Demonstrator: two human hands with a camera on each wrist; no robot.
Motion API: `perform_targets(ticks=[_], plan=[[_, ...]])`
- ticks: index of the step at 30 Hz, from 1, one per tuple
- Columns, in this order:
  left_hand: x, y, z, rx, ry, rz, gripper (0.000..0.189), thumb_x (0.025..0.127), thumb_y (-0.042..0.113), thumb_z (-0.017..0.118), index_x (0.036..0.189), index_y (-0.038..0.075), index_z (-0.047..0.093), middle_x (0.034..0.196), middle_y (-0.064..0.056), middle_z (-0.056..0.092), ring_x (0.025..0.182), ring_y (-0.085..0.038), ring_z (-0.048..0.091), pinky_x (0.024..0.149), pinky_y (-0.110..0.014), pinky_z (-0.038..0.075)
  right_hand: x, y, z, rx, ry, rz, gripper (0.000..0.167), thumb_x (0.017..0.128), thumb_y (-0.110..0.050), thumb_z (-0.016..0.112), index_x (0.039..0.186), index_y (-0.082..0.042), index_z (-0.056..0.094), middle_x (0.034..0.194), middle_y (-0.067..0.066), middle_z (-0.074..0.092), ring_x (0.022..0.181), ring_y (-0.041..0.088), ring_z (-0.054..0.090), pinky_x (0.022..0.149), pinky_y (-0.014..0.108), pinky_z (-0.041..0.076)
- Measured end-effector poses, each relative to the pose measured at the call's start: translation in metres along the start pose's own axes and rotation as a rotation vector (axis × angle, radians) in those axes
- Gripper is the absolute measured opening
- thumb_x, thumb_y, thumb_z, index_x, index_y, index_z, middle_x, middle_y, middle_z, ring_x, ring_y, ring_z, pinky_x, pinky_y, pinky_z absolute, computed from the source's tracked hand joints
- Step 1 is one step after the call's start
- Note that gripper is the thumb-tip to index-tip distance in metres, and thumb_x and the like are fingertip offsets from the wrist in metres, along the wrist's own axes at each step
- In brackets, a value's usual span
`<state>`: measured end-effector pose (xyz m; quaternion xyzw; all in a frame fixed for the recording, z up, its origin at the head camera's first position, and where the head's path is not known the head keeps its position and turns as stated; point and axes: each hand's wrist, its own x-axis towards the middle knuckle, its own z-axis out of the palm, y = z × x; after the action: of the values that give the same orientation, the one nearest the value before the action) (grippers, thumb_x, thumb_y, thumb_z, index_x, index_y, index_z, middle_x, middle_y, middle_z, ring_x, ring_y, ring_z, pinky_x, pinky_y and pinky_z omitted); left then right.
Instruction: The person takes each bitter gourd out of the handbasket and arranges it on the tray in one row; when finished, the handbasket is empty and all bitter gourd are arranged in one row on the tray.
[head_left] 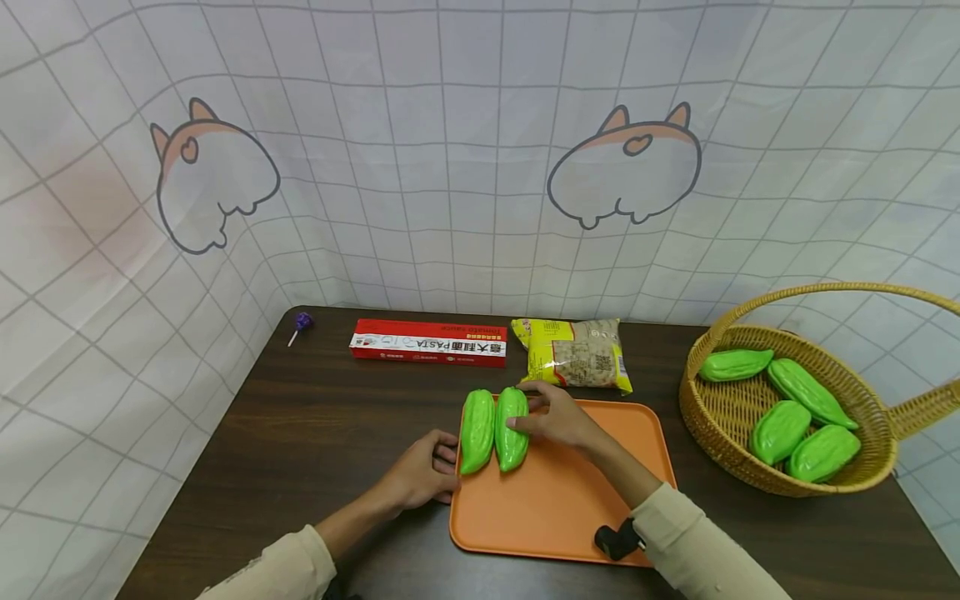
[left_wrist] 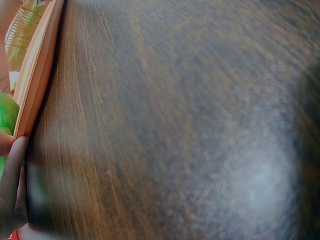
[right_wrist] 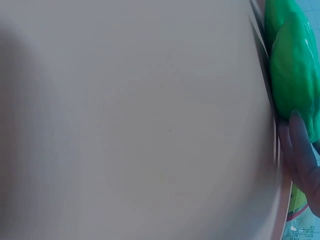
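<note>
Two bumpy green bitter melons lie side by side at the left end of an orange tray (head_left: pixel 555 508). My right hand (head_left: pixel 558 417) holds the right-hand bitter melon (head_left: pixel 512 437), its thumb on the side and its fingers around the far end. In the right wrist view its fingers (right_wrist: pixel 301 145) touch the end of a melon (right_wrist: pixel 295 75). Beside it lies the left-hand bitter melon (head_left: pixel 477 433), against the tray's left rim. My left hand (head_left: pixel 420 473) grips that rim (left_wrist: pixel 37 75), fingers bent at the edge.
A wicker basket (head_left: pixel 697 417) with a tall handle stands at the right, several green bitter melons inside. Behind the tray lie a red pasta box (head_left: pixel 429 342) and a yellow bag (head_left: pixel 577 354). A purple lollipop (head_left: pixel 302 321) lies at the back left of the dark wooden table (head_left: pixel 300 433).
</note>
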<state>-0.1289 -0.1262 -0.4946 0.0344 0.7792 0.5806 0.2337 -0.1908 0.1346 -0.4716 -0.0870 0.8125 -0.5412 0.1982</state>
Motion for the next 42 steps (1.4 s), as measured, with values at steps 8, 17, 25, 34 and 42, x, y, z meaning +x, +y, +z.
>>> perform_targets(ticks=[8, 17, 25, 34, 42], plan=[[0.001, -0.001, 0.0, 0.019, 0.011, 0.002, 0.065, 0.075, -0.006, 0.073, 0.135, -0.004, 0.047, 0.115, -0.018, 0.054, 0.091, -0.021, 0.062, 0.064, -0.036, 0.064, 0.0, 0.0, 0.001, -0.026, 0.003, -0.005, 0.068, 0.088, -0.029, 0.077, 0.146, -0.008, 0.048, 0.123, 0.021, 0.061, 0.107, 0.028, 0.061, 0.081, 0.036, 0.057], [0.0, -0.002, 0.0, 0.013, 0.017, 0.01, 0.065, 0.075, -0.007, 0.074, 0.134, -0.005, 0.047, 0.115, -0.018, 0.055, 0.091, -0.021, 0.063, 0.063, -0.037, 0.064, 0.002, 0.001, 0.002, 0.008, -0.031, -0.007, 0.071, 0.089, -0.034, 0.075, 0.148, -0.01, 0.044, 0.13, 0.02, 0.059, 0.11, 0.027, 0.062, 0.082, 0.039, 0.06], [0.0, -0.001, 0.0, 0.021, 0.013, 0.005, 0.065, 0.075, -0.006, 0.075, 0.135, -0.004, 0.047, 0.115, -0.018, 0.055, 0.091, -0.02, 0.063, 0.064, -0.035, 0.064, -0.003, -0.001, -0.004, 0.017, -0.059, -0.007, 0.078, 0.09, -0.037, 0.074, 0.153, -0.009, 0.037, 0.141, 0.023, 0.051, 0.114, 0.032, 0.062, 0.085, 0.043, 0.061], [0.0, -0.001, 0.001, 0.024, 0.017, 0.008, 0.066, 0.075, -0.006, 0.074, 0.135, -0.005, 0.046, 0.116, -0.018, 0.055, 0.091, -0.02, 0.062, 0.063, -0.037, 0.064, -0.014, -0.002, -0.02, 0.017, -0.075, 0.0, 0.078, 0.091, -0.035, 0.073, 0.153, -0.008, 0.035, 0.143, 0.026, 0.047, 0.114, 0.033, 0.063, 0.085, 0.043, 0.062], [0.002, -0.002, 0.0, 0.031, 0.012, 0.005, 0.065, 0.075, -0.005, 0.074, 0.134, -0.005, 0.047, 0.115, -0.018, 0.055, 0.091, -0.02, 0.063, 0.064, -0.035, 0.064, -0.029, -0.005, -0.042, -0.041, -0.106, -0.049, 0.077, 0.093, -0.034, 0.071, 0.153, -0.005, 0.034, 0.142, 0.027, 0.047, 0.123, 0.042, 0.058, 0.089, 0.047, 0.06]])
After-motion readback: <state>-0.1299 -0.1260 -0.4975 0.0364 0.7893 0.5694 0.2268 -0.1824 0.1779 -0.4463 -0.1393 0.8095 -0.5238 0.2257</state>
